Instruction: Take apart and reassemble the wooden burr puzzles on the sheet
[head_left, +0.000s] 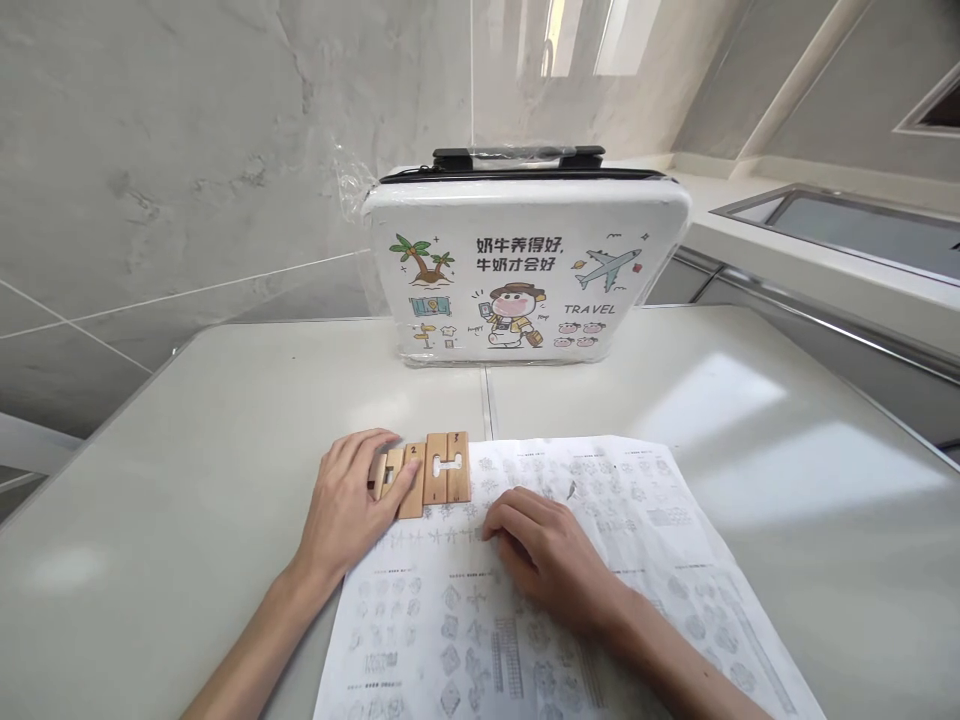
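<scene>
At the upper left of the sheet lie several flat, notched wooden puzzle pieces (pixel 437 480), side by side, with handwritten numbers on them. My left hand (pixel 349 495) is closed around the left end of this row. Its thumb presses on the piece marked 2 (pixel 412 502), and the fingers curl round the outer side. The piece marked 3 (pixel 458 485) sits at the row's right end, beside an H-shaped gap. My right hand (pixel 544 550) rests on the printed sheet (pixel 652 640), fingers curled under; nothing shows in it, though its palm is hidden.
A white hard case (pixel 517 215) with cartoon travel pictures and a black handle stands upright at the back, partly wrapped in clear plastic. The pale table (pixel 225 460) has a seam running toward the case. Grey tiled wall (pixel 180 150) rises behind.
</scene>
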